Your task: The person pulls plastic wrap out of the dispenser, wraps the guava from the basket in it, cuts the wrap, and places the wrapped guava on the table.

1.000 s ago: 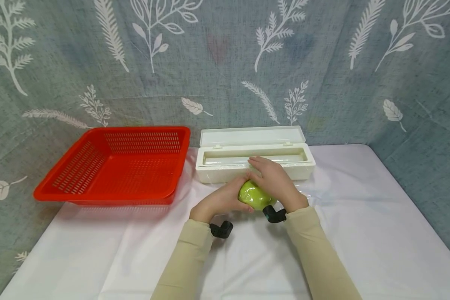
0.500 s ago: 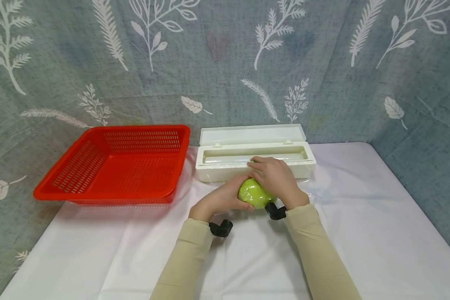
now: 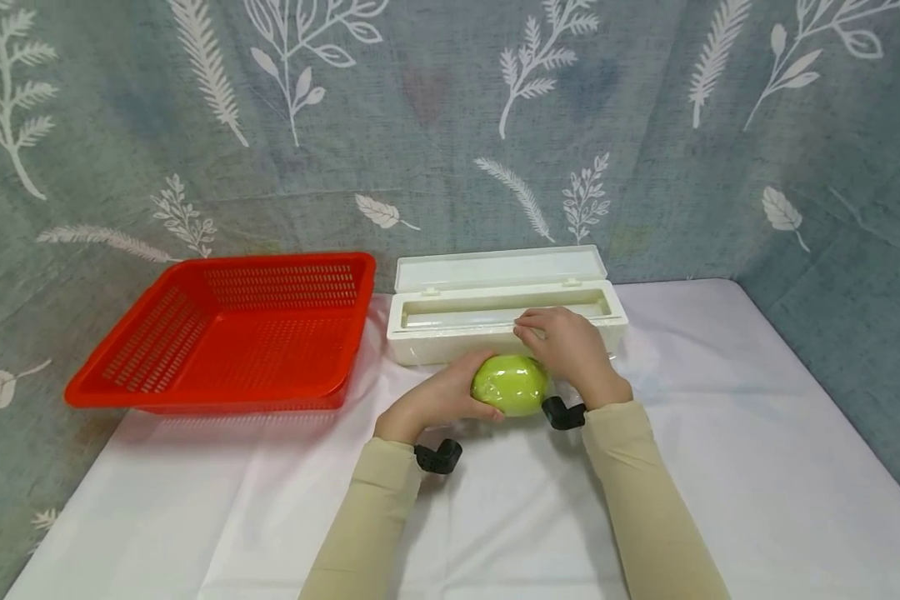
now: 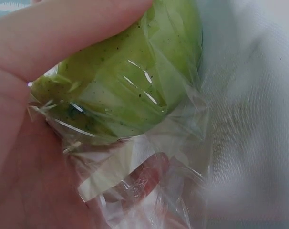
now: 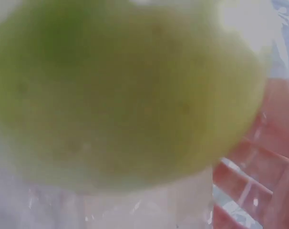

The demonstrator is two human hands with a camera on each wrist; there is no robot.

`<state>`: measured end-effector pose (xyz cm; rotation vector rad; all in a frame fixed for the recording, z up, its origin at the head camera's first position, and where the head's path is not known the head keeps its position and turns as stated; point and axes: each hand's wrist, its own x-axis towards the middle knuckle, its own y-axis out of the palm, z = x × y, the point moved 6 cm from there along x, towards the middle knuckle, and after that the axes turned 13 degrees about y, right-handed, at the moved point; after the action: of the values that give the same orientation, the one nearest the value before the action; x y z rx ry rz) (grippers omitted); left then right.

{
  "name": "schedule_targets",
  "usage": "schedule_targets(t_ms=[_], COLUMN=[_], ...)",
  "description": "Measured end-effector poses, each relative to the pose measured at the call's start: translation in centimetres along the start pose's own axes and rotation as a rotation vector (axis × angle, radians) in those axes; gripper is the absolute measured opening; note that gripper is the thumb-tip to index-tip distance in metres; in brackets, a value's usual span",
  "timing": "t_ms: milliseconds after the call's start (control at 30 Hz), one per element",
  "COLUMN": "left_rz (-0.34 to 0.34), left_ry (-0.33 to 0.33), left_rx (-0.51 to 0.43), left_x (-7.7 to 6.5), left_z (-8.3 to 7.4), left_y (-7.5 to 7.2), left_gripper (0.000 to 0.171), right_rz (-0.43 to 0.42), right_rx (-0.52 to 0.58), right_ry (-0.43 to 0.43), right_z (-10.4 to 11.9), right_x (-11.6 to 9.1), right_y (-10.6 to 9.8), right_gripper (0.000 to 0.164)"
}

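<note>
Clasping round fruit (image 3: 510,386) in crinkled film (image 4: 182,191), left grip (image 3: 442,398) curves; right grip (image 3: 567,348) is unclear.

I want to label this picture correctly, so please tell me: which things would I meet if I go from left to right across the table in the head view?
Red basket, the person's left hand, green fruit, right hand.

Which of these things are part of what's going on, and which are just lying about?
In use:
left hand, holding the fruit
right hand, beside it
film, covering the fruit
box, open behind it, probably the film's source

Apparently idle:
basket, apart from the hands
curtain, hanging behind
</note>
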<state>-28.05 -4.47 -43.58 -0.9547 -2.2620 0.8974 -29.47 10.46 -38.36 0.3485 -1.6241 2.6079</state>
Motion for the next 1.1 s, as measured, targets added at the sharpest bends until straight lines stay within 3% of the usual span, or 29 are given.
schedule_targets(t_ms=[433,1100], left_rz=[-0.004,-0.015], left_ry=[0.003,-0.022], left_rx=[-0.008,-0.012], left_x=[0.1,-0.3], left_z=[-0.1,0.1], left_y=[0.3,0.0], left_gripper=[0.078,0.081], right_rz=[-0.004,-0.099], right_rx=[0.078,0.139], right_ry=[0.021,0.037], right_z=[-1.6,-3.0], right_x=[0.1,0.4], right_y=[-0.3,-1.0], right_gripper=[0.024,0.018])
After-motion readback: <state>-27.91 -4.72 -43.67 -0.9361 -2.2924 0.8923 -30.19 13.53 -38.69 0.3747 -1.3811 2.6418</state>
